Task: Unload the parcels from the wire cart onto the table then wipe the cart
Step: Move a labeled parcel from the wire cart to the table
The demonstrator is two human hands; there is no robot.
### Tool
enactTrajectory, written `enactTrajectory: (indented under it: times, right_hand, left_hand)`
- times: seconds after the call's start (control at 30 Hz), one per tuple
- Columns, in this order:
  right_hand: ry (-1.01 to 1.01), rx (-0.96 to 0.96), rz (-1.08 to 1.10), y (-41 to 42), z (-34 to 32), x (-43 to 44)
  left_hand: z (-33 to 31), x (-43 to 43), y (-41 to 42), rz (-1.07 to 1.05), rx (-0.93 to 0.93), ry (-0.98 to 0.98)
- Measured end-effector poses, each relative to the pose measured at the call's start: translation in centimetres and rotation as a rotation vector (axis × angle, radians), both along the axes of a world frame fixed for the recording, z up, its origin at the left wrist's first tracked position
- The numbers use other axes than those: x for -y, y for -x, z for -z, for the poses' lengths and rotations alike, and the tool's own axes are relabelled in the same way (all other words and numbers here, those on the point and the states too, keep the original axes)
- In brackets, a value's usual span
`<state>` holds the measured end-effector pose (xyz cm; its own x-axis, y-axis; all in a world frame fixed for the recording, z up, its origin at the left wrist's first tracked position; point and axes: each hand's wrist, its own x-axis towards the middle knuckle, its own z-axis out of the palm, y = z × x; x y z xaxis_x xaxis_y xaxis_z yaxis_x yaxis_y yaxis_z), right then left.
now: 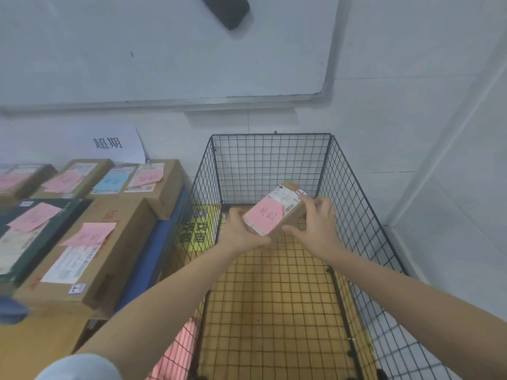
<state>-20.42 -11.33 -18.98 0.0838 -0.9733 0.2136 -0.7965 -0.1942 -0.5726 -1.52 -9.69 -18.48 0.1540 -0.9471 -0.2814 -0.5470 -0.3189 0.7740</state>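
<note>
Parcel [275, 212], small brown box, pink slip and white label on top: held tilted above floor of wire cart [271, 135], toward 12 o'clock end, clear of mesh. Left hand [241, 231] wrapped round near-left corner, fingers curled beneath. Right hand [315, 223] clamped on right side, thumb at near edge, fingers over far corner. No other parcel plainly on cart floor; pink patch behind mesh at 7 o'clock, unclear. Table [153, 242] at 9 o'clock, crowded with labelled boxes [123, 223]. Step in hand, by judgement: lift-out and transfer. Raise straight up past left wall rim before swinging toward 9 o'clock; keep both grips until set down flat, label up, on a stable box top. Likely last parcel; wiping next.
</note>
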Motion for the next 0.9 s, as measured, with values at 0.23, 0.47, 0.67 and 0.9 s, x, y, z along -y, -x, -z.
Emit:
enactTrajectory:
  times: [0.23,0.47,0.67,0.9]
  right_hand:
    - [-0.151,0.161,-0.162,-0.73,0.09,-0.25]
    - [-0.283,0.203,-0.28,-0.97,0.6,-0.24]
    - [-0.268,0.243,-0.264,-0.62,0.62,0.26]
    - [-0.311,0.193,-0.301,-0.68,0.1,-0.38]
  left_hand:
    - [-0.16,-0.34,0.72,0.064,0.06,-0.064]
    - [-0.47,-0.36,0.94,0.102,-0.07,-0.06]
    - [-0.6,-0.56,0.71,0.245,-0.052,-0.024]
    - [-0.64,-0.86,0.88,0.255,-0.059,0.051]
